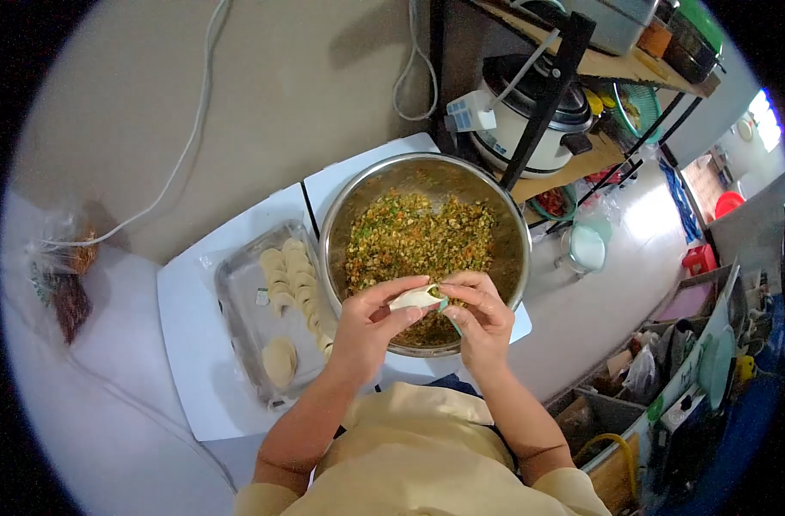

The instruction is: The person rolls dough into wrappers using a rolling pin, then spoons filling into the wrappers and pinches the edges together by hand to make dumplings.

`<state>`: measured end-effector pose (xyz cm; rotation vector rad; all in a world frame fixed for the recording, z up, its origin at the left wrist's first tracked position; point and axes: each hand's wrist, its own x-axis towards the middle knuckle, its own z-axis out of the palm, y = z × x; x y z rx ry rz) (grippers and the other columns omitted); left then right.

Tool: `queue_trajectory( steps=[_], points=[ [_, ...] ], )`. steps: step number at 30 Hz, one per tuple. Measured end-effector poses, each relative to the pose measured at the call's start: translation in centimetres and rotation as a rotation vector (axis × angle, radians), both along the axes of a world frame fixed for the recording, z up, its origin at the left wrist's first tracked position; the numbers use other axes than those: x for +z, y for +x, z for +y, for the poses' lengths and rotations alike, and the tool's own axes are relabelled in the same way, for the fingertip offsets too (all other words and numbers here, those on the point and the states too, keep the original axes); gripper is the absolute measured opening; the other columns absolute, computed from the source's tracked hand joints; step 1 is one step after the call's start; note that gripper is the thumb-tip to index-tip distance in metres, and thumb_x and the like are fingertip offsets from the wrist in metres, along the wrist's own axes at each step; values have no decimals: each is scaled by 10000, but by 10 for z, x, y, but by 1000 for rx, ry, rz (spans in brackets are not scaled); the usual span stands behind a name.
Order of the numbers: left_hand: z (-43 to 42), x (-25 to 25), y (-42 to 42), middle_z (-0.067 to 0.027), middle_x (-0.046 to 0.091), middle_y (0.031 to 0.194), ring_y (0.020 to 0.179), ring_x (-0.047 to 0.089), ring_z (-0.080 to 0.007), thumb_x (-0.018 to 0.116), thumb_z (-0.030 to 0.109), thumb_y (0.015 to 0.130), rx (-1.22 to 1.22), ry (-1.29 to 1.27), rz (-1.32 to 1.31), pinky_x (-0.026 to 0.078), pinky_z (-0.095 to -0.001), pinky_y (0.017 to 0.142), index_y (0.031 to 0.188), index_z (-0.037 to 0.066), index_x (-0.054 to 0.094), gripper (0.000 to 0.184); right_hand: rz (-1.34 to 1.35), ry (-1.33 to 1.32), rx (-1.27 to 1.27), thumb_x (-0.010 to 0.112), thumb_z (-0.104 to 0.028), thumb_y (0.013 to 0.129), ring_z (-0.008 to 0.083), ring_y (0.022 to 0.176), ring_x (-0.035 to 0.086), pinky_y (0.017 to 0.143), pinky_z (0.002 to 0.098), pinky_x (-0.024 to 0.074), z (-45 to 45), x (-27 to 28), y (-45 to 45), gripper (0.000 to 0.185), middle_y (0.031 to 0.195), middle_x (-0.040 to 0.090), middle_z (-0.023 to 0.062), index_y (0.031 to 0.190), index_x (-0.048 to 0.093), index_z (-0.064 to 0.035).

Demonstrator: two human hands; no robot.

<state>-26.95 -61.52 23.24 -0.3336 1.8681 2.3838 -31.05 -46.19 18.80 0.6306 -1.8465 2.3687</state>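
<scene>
Above the near part of a large steel bowl (334, 202), both my hands meet at a white dumpling (415, 298) with a little green filling showing at its right end. My left hand (371, 320) is closed on the dumpling's left side, thumb below and fingers above. My right hand (481, 320) has its fingers pinched at the right end. A narrow teal piece (446, 311), perhaps a utensil's handle, shows beside the right fingers; the rest of it is hidden. Chopped green and orange filling (418, 236) covers much of the bowl's inside.
Left of the bowl, a metal tray (253, 348) holds rows of shaped dumplings (296, 275) and a stack of round wrappers (280, 362). Both stand on a white table (190, 361). A rack (551, 95) with a rice cooker (530, 107) rises at the back right. Cables hang along the wall.
</scene>
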Motion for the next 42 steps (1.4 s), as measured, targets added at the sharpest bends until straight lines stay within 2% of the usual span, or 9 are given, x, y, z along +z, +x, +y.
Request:
queue_trajectory(
  steps=[6,11,15,17,20,24,32,36,42],
  points=[
    [4,-3,1,-98,624,1085,969,592,-145,589,-47,808,5,57,18,479,-259,852,1166,-23,572,360,-36,-31,9,656,-18,782,216,932,553,786,319,467,0,3,3,202,1023,569,124,982,666,10],
    [6,-2,4,-90,642,1037,929,604,-141,597,-39,807,7,-14,-6,488,-257,825,1126,-23,600,319,311,383,-160,644,-15,788,203,830,567,713,301,462,4,8,0,95,998,575,133,883,659,-14],
    [7,-2,5,-97,644,1017,897,615,-152,606,-27,807,-5,-18,8,497,-268,816,1097,-23,608,290,350,394,-164,670,-20,762,191,852,554,697,297,453,2,8,-1,85,1025,573,125,844,647,-23],
    [7,-1,5,-100,643,1010,898,615,-156,609,-24,807,5,1,7,499,-271,819,1084,-24,607,278,-55,-26,-126,675,-38,761,186,888,544,710,305,462,-6,10,3,106,1042,567,108,862,654,-9],
    [9,-4,6,-102,639,1005,909,614,-162,612,-27,804,34,58,26,500,-276,824,1065,-23,602,262,-307,-240,48,669,-60,777,174,930,541,796,306,441,-7,6,3,124,1048,579,99,890,665,-9],
    [9,-10,8,-99,628,1019,937,605,-160,611,-45,797,43,151,50,499,-278,832,1056,-18,598,261,-293,-309,103,655,-68,803,173,910,558,791,290,450,-9,0,4,125,1014,591,98,904,659,5],
    [11,-12,7,-48,595,995,913,574,-114,614,-8,835,44,68,84,476,-238,787,1059,7,545,235,-160,15,-36,633,-48,822,157,849,583,724,268,471,-4,2,1,71,907,622,102,838,668,13],
    [11,-11,7,-50,594,983,908,576,-114,618,-6,834,62,92,76,474,-229,782,1048,18,527,233,-261,-89,19,643,-39,808,165,821,585,722,272,467,-6,13,1,58,891,624,105,790,642,16],
    [15,-10,8,-60,597,981,914,586,-119,602,-16,846,-4,137,66,476,-231,783,1057,18,496,238,22,122,-65,638,-15,801,152,795,576,680,248,468,-1,0,0,140,901,622,104,932,682,8]
  ],
)
